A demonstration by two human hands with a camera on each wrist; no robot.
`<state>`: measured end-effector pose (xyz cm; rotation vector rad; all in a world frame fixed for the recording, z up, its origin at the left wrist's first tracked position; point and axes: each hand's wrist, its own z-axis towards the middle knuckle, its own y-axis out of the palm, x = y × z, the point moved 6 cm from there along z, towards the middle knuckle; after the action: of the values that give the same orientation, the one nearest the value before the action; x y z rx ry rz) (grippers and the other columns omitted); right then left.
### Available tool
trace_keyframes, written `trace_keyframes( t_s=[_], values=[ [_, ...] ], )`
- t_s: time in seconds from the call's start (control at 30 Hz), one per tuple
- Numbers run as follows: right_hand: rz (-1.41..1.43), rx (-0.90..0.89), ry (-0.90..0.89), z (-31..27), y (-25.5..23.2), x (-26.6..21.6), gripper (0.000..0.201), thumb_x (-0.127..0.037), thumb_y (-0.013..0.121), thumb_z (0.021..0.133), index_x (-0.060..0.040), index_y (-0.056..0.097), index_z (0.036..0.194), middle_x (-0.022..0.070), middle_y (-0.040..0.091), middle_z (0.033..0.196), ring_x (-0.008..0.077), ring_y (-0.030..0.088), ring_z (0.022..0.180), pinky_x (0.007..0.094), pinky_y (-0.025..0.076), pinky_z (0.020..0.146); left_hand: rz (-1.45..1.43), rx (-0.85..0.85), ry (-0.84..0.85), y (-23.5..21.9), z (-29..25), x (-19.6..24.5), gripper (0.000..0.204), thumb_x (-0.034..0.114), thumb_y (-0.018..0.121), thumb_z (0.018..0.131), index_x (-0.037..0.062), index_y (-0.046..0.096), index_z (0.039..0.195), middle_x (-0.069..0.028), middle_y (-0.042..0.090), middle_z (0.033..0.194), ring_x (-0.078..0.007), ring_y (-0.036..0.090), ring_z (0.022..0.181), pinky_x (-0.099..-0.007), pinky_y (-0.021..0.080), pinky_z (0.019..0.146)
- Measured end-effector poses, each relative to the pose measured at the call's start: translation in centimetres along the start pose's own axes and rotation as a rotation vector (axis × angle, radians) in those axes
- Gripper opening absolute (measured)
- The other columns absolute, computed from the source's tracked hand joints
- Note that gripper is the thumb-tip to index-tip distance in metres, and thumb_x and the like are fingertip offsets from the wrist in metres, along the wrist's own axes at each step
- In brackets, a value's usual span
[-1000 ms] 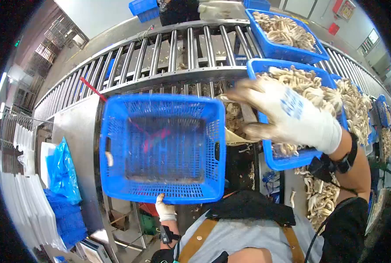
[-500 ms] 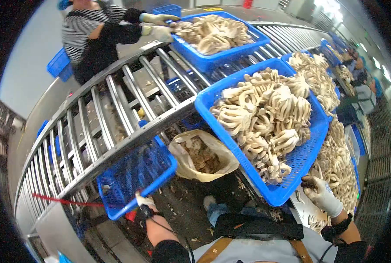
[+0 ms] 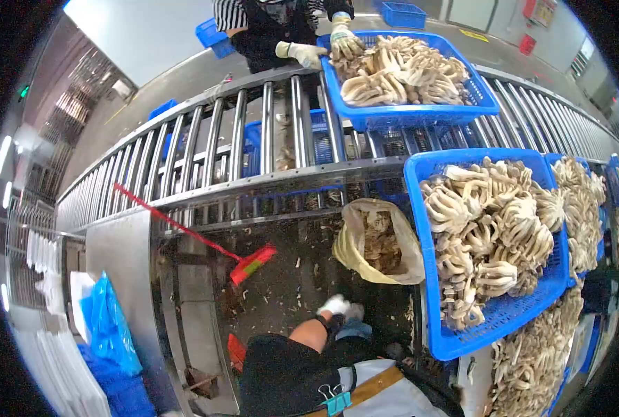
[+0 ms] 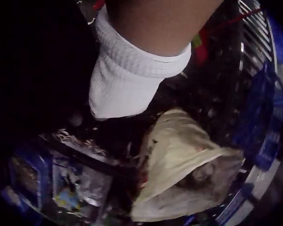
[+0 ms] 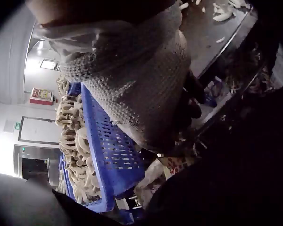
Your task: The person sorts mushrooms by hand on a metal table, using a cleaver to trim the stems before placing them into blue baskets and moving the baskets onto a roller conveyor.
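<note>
My left hand point(image 3: 334, 304), in a white glove, hangs low by my legs in the head view. The left wrist view shows the back of its glove point(image 4: 122, 89) above a pale sack point(image 4: 179, 165); the fingers are lost in the dark. My right hand point(image 5: 132, 89) is out of the head view. In its wrist view the glove is beside a blue basket point(image 5: 111, 141), its dark fingers loosely bent with nothing seen in them. In the head view this basket point(image 3: 418, 201), heaped with clustered mushrooms point(image 3: 490, 229), stands to my right.
Across the roller conveyor point(image 3: 216, 139), another person's gloved hands point(image 3: 348, 42) touch a second mushroom basket point(image 3: 414, 111). A blue basket point(image 3: 318, 132) shows below the rollers. The open sack point(image 3: 351, 243) holds scraps. A red broom point(image 3: 250, 267) lies over the floor at left.
My left hand has let go of the empty blue basket and dropped towards my legs. My right hand has left the head view. The far mushroom basket is still at the other person's hands.
</note>
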<state>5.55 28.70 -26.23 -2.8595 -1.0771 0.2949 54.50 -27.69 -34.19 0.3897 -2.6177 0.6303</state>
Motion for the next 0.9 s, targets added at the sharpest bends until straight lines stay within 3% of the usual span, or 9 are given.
trace_keyframes(
  t_s=[0.03, 0.07, 0.17, 0.23, 0.3, 0.4, 0.63, 0.83, 0.9],
  values=[
    [-0.265, 0.019, -0.211, -6.7, 4.5, -1.8, 0.048, -0.022, 0.069, 0.083, 0.0039, 0.056, 0.121, 0.0121, 0.064, 0.105, 0.0259, 0.063, 0.096, 0.0391, 0.050, 0.088, 0.116, -0.140, 0.104, 2.3, -3.8, 3.1, 0.036, 0.034, 0.058, 0.079, 0.0026, 0.068, 0.093, -0.0192, 0.070, 0.089, -0.0301, 0.068, 0.080, -0.0426, 0.052, 0.072],
    [-0.459, 0.025, -0.439, -16.0, 12.4, -5.4, 0.048, -0.022, 0.069, 0.084, 0.0038, 0.055, 0.121, 0.0121, 0.064, 0.105, 0.0256, 0.063, 0.097, 0.0388, 0.049, 0.088, 0.121, -0.168, 0.224, 4.9, -6.5, 5.1, 0.038, 0.036, 0.059, 0.079, 0.0047, 0.068, 0.099, -0.0184, 0.070, 0.092, -0.0305, 0.068, 0.082, -0.0425, 0.052, 0.074],
    [-0.569, -0.074, -0.602, -19.5, 18.1, -9.4, 0.047, -0.022, 0.068, 0.084, 0.0036, 0.055, 0.122, 0.0121, 0.064, 0.106, 0.0247, 0.063, 0.097, 0.0380, 0.049, 0.088, 0.237, -0.068, 0.561, 10.2, -11.3, 8.1, 0.042, 0.041, 0.061, 0.083, 0.0101, 0.065, 0.112, -0.0176, 0.068, 0.102, -0.0336, 0.066, 0.089, -0.0408, 0.051, 0.078],
    [-0.599, -0.154, -0.662, -18.9, 19.3, -11.2, 0.047, -0.021, 0.068, 0.084, 0.0035, 0.055, 0.122, 0.0121, 0.064, 0.107, 0.0242, 0.062, 0.097, 0.0375, 0.049, 0.088, 0.262, -0.317, 0.403, 11.4, -10.1, 8.7, 0.045, 0.035, 0.059, 0.083, 0.0107, 0.061, 0.120, -0.0209, 0.064, 0.113, -0.0363, 0.059, 0.107, -0.0430, 0.045, 0.094],
    [-0.633, -0.233, -0.699, -18.0, 20.1, -12.4, 0.047, -0.021, 0.068, 0.085, 0.0033, 0.054, 0.123, 0.0121, 0.064, 0.107, 0.0236, 0.062, 0.098, 0.0370, 0.049, 0.088, 0.111, -0.148, 0.256, 3.9, -16.2, 13.2, 0.040, 0.036, 0.057, 0.083, 0.0034, 0.063, 0.106, -0.0244, 0.064, 0.105, -0.0390, 0.062, 0.099, -0.0442, 0.049, 0.084],
    [-0.681, -0.360, -0.725, -16.4, 22.2, -13.3, 0.047, -0.020, 0.067, 0.085, 0.0031, 0.054, 0.124, 0.0121, 0.064, 0.108, 0.0227, 0.062, 0.098, 0.0362, 0.049, 0.088, -0.167, 0.342, 0.255, -1.2, -15.7, 9.2, 0.062, 0.037, 0.055, 0.085, -0.0009, 0.048, 0.133, -0.0271, 0.055, 0.128, -0.0366, 0.054, 0.119, -0.0401, 0.043, 0.099],
    [-0.837, -0.649, -0.751, -14.8, 32.1, -13.4, 0.047, -0.019, 0.067, 0.087, 0.0026, 0.052, 0.125, 0.0122, 0.064, 0.109, 0.0207, 0.061, 0.099, 0.0344, 0.048, 0.089, -0.423, 0.539, -0.067, -6.4, -21.9, -2.6, 0.067, 0.040, 0.057, 0.081, -0.0004, 0.049, 0.134, -0.0245, 0.059, 0.124, -0.0351, 0.056, 0.118, -0.0382, 0.043, 0.098],
    [-0.953, -0.884, -0.864, -16.2, 45.6, -13.3, 0.047, -0.018, 0.066, 0.088, 0.0022, 0.051, 0.127, 0.0122, 0.064, 0.111, 0.0190, 0.061, 0.100, 0.0328, 0.048, 0.089, -0.231, 0.308, -0.302, -1.8, -22.1, -16.0, 0.068, 0.048, 0.054, 0.083, 0.0006, 0.052, 0.131, -0.0217, 0.055, 0.131, -0.0340, 0.055, 0.118, -0.0405, 0.044, 0.099],
    [-1.104, -0.840, -1.203, -20.2, 52.0, -14.0, 0.042, -0.020, 0.065, 0.089, 0.0018, 0.054, 0.123, 0.0128, 0.065, 0.109, 0.0195, 0.061, 0.101, 0.0331, 0.049, 0.088, -0.359, 0.239, -0.153, -2.2, -20.7, -21.0, 0.060, 0.043, 0.054, 0.085, -0.0010, 0.056, 0.126, -0.0215, 0.061, 0.122, -0.0335, 0.059, 0.112, -0.0396, 0.047, 0.093]
  ],
)
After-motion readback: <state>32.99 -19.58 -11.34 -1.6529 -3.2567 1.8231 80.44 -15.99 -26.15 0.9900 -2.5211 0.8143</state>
